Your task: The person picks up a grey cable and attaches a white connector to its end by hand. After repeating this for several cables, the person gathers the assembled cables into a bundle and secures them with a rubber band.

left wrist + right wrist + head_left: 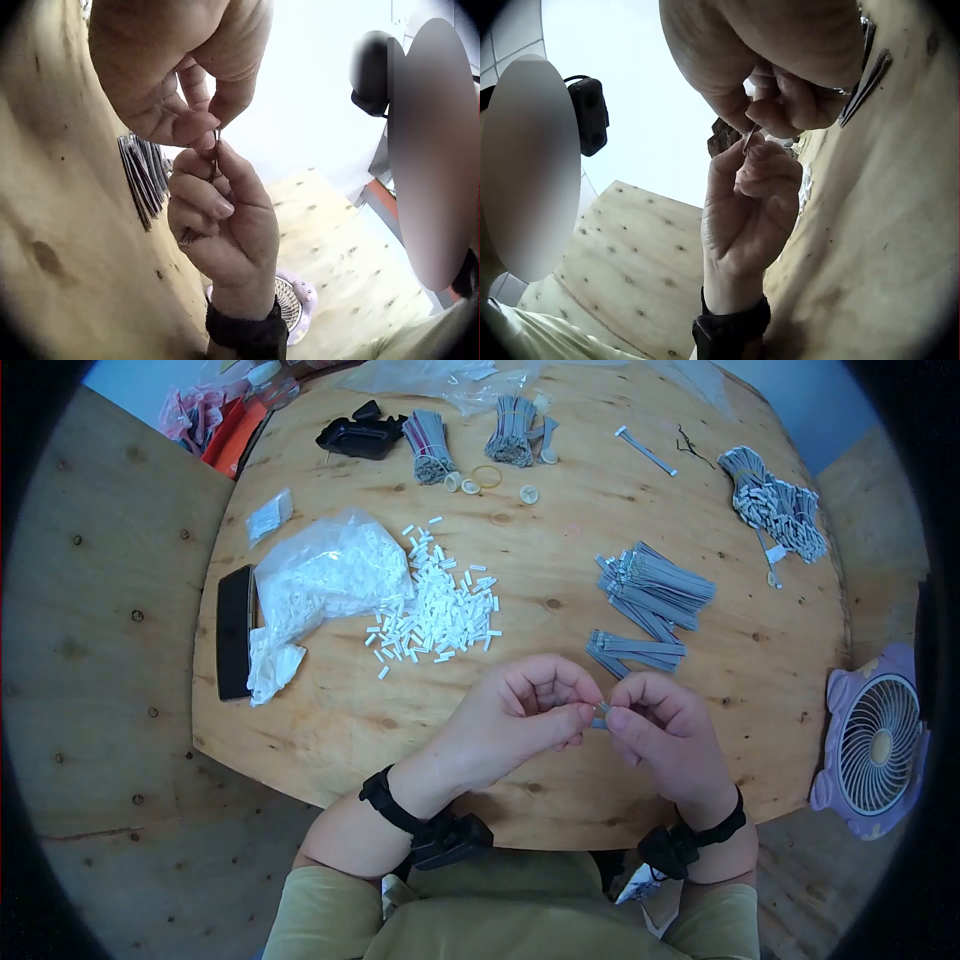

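My left hand (520, 715) and right hand (662, 732) meet fingertip to fingertip above the front of the wooden table. Between them is a short grey ribbon cable (599, 723), its end showing fine split wires. Thumb and forefinger of each hand pinch it, and most of it is hidden by the fingers. In the left wrist view the cable appears edge-on as a thin dark line (217, 139). Just beyond the hands lie a few loose grey ribbon cables (640, 650), with a larger pile of cut cables (660, 585) behind them.
Small white plastic pieces (445, 605) spill from a clear bag (335, 565) at left, beside a black phone (235, 632). Bundled cables (513, 435), a black tray (360, 437) and white-ended cables (770, 505) lie farther back. A purple fan (878, 745) stands at right.
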`<control>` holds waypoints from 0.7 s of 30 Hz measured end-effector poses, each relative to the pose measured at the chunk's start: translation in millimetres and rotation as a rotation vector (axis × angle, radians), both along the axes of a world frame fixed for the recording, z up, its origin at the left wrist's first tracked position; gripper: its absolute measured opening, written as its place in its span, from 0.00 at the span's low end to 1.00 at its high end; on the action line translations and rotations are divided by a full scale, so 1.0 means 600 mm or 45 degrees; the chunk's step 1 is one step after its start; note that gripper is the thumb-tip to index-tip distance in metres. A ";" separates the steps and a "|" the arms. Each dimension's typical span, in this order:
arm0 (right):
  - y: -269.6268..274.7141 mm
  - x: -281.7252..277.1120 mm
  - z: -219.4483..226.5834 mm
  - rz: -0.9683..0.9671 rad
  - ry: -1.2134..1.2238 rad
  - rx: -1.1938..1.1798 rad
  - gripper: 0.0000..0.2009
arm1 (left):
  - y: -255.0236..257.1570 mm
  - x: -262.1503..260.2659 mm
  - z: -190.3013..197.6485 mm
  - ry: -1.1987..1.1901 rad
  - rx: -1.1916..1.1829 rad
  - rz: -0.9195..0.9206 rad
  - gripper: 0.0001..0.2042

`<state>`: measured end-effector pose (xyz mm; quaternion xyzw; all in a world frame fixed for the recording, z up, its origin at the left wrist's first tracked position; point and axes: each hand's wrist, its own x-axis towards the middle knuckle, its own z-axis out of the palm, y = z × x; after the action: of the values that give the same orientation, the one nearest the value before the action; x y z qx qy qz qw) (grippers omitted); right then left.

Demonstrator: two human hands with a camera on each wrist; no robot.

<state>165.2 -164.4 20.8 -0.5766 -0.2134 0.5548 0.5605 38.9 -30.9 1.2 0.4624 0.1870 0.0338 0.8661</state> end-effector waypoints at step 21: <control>0.000 -0.006 -0.008 -0.030 -0.038 0.122 0.04 | -0.006 0.003 -0.006 -0.009 -0.229 0.025 0.07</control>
<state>161.5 -164.4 15.8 -0.5599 -0.2413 0.5285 0.5908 40.4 -34.3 -2.1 0.3806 0.1909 0.0269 0.9044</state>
